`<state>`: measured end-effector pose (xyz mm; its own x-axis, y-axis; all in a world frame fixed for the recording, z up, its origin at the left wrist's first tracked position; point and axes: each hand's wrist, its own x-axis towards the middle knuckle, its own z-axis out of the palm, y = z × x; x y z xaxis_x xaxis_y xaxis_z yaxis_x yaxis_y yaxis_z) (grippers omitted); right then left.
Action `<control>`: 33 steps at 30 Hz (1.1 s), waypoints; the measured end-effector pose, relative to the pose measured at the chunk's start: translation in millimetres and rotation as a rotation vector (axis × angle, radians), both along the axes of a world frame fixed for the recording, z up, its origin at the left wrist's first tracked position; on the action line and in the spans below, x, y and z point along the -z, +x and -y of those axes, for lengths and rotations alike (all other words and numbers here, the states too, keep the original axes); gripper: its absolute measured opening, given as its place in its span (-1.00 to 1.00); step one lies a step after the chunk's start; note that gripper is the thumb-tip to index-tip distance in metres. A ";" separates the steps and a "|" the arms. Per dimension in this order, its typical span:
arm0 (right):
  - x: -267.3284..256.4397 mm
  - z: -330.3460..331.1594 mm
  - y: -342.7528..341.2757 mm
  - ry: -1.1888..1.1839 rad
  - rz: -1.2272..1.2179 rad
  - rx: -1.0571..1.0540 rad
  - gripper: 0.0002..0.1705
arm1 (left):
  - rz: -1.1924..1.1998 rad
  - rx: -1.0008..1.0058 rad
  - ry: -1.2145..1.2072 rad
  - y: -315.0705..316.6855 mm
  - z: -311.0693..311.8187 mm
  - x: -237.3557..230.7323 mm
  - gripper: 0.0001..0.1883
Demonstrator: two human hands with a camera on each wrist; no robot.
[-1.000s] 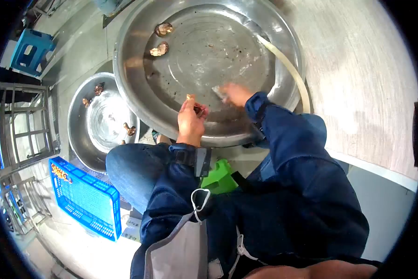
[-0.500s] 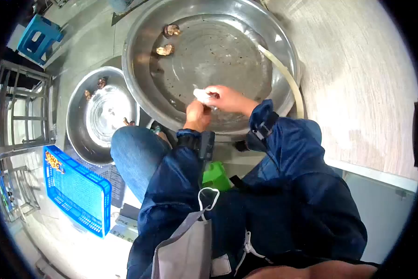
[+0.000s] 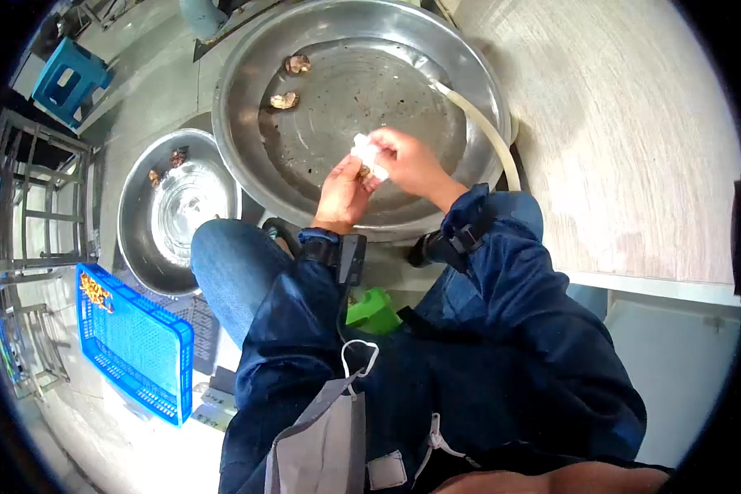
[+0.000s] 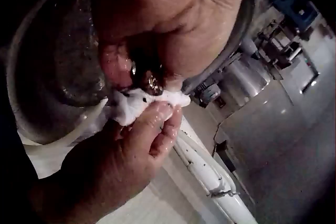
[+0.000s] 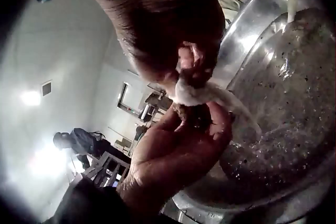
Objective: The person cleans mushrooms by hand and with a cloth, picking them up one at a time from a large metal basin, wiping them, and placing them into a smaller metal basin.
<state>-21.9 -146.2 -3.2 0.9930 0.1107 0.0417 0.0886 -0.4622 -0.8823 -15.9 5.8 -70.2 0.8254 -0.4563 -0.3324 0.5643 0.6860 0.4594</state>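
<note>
Your head camera above, facing forward and down over your hands (image 3: 343,196) and the basin (image 3: 243,107), your two wrist cameras close in, tilted, sharing the white cloth (image 4: 128,107) and basin

Food-preparation workroom, apparently: large steel basin (image 3: 243,123), hose (image 3: 482,128), metal rack (image 3: 53,216), blue crate (image 3: 131,347).

- Mushroom (image 4: 153,83): dark brown, glistening, mostly hidden between the curled fingers of the left hand (image 3: 342,196), held above the near side of the large metal basin (image 3: 243,111).
- Cloth (image 3: 360,150): white, crumpled, dark-specked, pinched by the right hand (image 3: 413,166), touching the mushroom, a loose end trailing.
</note>
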 end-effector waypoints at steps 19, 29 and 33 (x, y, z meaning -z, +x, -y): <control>-17.0 5.4 3.9 -0.058 0.228 0.023 -0.75 | -0.053 -0.052 0.058 -2.1 5.6 -12.2 -0.79; -22.1 6.5 0.6 -0.274 0.273 -0.027 -0.76 | -0.034 -0.056 0.093 -2.9 3.5 -20.2 -0.77; -12.6 3.8 1.1 -0.262 0.319 0.043 -0.76 | 0.007 -0.034 0.094 -3.7 2.3 -19.4 -0.78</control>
<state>-20.8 -149.9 9.4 0.9388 0.1170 0.3240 0.3141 -0.6770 -0.6656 -19.6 3.4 -50.8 0.8423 -0.3951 -0.3668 0.5380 0.6580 0.5268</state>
